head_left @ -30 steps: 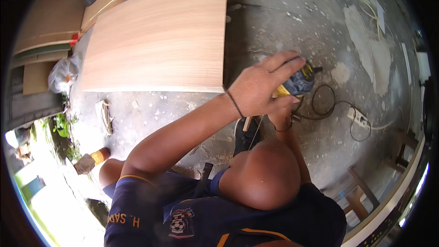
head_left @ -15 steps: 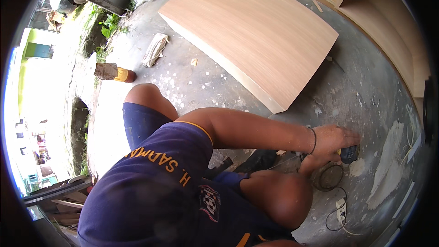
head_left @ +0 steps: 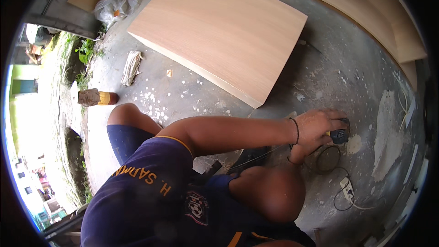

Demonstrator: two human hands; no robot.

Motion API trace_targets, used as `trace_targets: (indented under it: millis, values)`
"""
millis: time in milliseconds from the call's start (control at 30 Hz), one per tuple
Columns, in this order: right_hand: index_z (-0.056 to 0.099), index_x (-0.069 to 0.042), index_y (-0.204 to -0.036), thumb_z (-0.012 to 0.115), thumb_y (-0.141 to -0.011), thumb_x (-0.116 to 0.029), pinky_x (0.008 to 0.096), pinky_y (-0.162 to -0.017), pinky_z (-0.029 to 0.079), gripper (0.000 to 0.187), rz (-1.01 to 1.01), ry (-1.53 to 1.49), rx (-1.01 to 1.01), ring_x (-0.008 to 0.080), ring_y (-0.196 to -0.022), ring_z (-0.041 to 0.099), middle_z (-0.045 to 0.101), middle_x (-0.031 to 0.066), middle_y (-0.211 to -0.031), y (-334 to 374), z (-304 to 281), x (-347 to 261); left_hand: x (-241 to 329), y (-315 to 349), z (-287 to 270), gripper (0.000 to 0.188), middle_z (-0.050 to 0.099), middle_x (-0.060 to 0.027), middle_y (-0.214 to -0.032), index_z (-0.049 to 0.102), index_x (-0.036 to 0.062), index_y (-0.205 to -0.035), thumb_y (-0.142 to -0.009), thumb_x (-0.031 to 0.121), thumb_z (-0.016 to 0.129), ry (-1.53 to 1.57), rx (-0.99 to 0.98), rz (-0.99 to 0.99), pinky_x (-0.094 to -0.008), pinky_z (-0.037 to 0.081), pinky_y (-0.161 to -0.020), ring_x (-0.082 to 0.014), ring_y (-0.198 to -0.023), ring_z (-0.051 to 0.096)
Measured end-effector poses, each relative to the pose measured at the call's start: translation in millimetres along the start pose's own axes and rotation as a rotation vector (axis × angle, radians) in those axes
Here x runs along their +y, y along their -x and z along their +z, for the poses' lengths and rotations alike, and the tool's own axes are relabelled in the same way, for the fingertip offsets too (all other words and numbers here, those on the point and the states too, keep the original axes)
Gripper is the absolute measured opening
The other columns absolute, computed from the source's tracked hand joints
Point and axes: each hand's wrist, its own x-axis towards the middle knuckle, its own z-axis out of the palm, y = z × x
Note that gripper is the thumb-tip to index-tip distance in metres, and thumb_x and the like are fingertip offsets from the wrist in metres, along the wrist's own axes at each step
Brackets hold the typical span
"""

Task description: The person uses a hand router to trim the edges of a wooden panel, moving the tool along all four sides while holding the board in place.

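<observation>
My left arm reaches across to the right. My left hand [head_left: 316, 127], with a dark band on its wrist, has its fingers wrapped over a small black-and-yellow power tool [head_left: 340, 136]. The tool is low over the grey concrete floor; its working end is hidden. Just below, a small part of my right hand [head_left: 297, 154] shows beside my bent right knee, against the left hand; its fingers are hidden. A dark cord [head_left: 337, 167] loops near the tool down to a white socket strip [head_left: 347, 190].
A large wood-grain cabinet or box [head_left: 224, 32] lies ahead on the floor. Open wooden casework [head_left: 366, 13] curves along the far right. A folded cloth bundle [head_left: 131, 67], a brown-and-yellow cylinder [head_left: 108, 98] and a clear plastic bag [head_left: 114, 9] are at the left.
The view has shifted, so the cabinet and floor things sit further left. My left hand and the power tool appear a little higher and further left; the grip is unchanged.
</observation>
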Motion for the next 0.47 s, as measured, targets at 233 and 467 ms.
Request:
trace_targets:
  millis: [233, 467]
  values:
    - [0.042, -0.004, -0.129, 0.07, -0.082, -0.006, 0.0344, -0.096, 0.043, 0.055, -0.008, -0.125, 0.257, 0.0192, -0.109, 0.055, 0.054, 0.0083, -0.119, -21, -18, -24, 3, -16, -45, 0.067, 0.05, -0.017, -0.137, 0.044, 0.0052, -0.138, -0.076, 0.006, 0.072, -0.125, -0.134, 0.127, -0.0452, 0.036, -0.109, -0.0353, -0.129, 0.047]
    - [0.052, -0.005, -0.117, 0.069, -0.083, -0.011, 0.034, -0.085, 0.049, 0.038, 0.162, -0.291, 0.702, 0.0183, -0.097, 0.061, 0.06, 0.0048, -0.105, -42, -122, -15, -28, 48, -163, 0.06, 0.056, -0.0187, -0.131, 0.047, 0.0044, -0.136, -0.08, 0.007, 0.071, -0.573, -0.251, -0.183, -0.0419, 0.046, -0.1, -0.0365, -0.121, 0.054]
